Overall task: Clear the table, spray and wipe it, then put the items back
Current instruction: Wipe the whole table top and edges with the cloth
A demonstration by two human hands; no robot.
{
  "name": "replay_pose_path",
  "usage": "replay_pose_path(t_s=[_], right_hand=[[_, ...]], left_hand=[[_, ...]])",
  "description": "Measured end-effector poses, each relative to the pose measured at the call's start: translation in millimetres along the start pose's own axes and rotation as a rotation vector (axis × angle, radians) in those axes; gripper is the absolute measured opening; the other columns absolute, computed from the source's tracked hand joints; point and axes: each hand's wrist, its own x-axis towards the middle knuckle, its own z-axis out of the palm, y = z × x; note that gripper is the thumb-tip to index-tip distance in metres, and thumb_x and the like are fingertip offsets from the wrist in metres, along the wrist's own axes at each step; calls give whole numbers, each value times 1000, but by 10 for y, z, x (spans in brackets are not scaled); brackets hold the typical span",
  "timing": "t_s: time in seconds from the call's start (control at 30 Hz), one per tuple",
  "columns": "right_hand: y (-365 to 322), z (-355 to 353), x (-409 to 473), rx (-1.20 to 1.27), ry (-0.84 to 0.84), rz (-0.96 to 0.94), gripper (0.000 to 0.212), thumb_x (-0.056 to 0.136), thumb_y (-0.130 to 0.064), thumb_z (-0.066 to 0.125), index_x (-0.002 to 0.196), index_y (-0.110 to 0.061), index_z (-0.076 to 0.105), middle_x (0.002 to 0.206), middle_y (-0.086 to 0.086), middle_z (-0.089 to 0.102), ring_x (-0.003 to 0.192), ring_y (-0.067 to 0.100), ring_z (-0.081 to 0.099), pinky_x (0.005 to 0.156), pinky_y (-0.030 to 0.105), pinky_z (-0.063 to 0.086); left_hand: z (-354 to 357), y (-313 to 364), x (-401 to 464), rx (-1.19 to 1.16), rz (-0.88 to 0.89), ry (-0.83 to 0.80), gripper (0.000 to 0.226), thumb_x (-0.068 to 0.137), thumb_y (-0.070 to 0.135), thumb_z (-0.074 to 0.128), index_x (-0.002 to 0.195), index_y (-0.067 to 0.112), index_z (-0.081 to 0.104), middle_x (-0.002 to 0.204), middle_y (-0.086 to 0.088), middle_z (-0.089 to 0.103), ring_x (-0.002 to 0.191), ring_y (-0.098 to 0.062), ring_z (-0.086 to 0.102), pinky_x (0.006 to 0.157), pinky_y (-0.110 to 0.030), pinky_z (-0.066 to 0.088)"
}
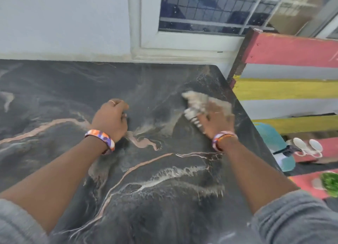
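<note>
Head view: one dark table point(54, 90), smooth, with a marble pattern of pink and white veins. One pale, crumpled cloth point(196, 100) lies near its right edge under the right hand point(216, 120), which presses on it; blur hides whether the fingers grip. The left hand point(110, 118) rests on the table curled into a fist, holding nothing. Two patterned wristbands point(100, 139), one on each wrist.

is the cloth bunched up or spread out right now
Spread out, as far as the blur shows: the cloth lies flat on the table under the right hand, fringed edge showing.
</note>
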Motion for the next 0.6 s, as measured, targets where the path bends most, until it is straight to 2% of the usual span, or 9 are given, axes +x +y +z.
replay_pose_path(t_s=[0.07, 0.13, 0.2, 0.27, 0.4, 0.5, 0.6], right_hand=[[600, -20, -149, 34, 0, 348, 64, 92, -59, 18, 148, -30, 10, 157, 4, 18, 143, 30, 18, 112, 56, 12], [978, -11, -388, 104, -25, 596, 65, 92, -58, 17, 147, -24, 16, 152, 16, 26, 137, 38, 27, 110, 55, 21], [1097, -1, -677, 119, -8, 713, 64, 92, -54, 17, 144, -17, 25, 144, 23, 36, 130, 41, 36, 106, 55, 27], [1038, 13, -944, 75, 5, 727, 63, 94, -51, 17, 146, -16, 23, 147, 21, 32, 132, 40, 32, 107, 54, 23], [587, -3, -1303, 68, -21, 708, 61, 93, -50, 20, 148, -23, 16, 158, 7, 5, 144, 31, 4, 113, 57, 1], [-6, 43, -1383, 60, -78, 545, 61, 92, -51, 19, 148, -27, 13, 159, 4, 0, 145, 31, -3, 112, 59, -5], [-811, 139, -1375, 75, -86, 299, 60, 91, -51, 22, 146, -29, 18, 159, 5, 2, 145, 32, -2, 111, 62, -6]], left_hand=[[82, 163, -108, -7, 116, -28, 34, 79, 5, 47, 109, 0, 64, 124, -24, 57, 110, -44, 55, 94, -48, 46], [117, 257, -249, -17, 187, -52, 43, 73, 12, 41, 107, 0, 65, 122, -24, 58, 107, -44, 57, 92, -49, 48], [103, 276, -436, -18, 212, -56, 41, 75, 11, 44, 109, 1, 64, 124, -23, 57, 108, -44, 57, 93, -50, 48], [48, 205, -633, -40, 209, -32, 39, 76, 7, 46, 110, 0, 64, 125, -24, 57, 109, -44, 56, 96, -49, 46], [-159, -103, -1045, -72, 103, 23, 44, 73, 16, 43, 109, 3, 64, 124, -24, 57, 110, -43, 56, 94, -50, 47], [-353, -427, -1384, -62, -7, 39, 47, 72, 21, 39, 110, 5, 63, 126, -21, 56, 115, -40, 53, 98, -49, 45], [-553, -742, -1702, -26, -115, 92, 34, 81, 15, 47, 110, 6, 64, 125, -19, 57, 113, -41, 54, 98, -48, 45]])
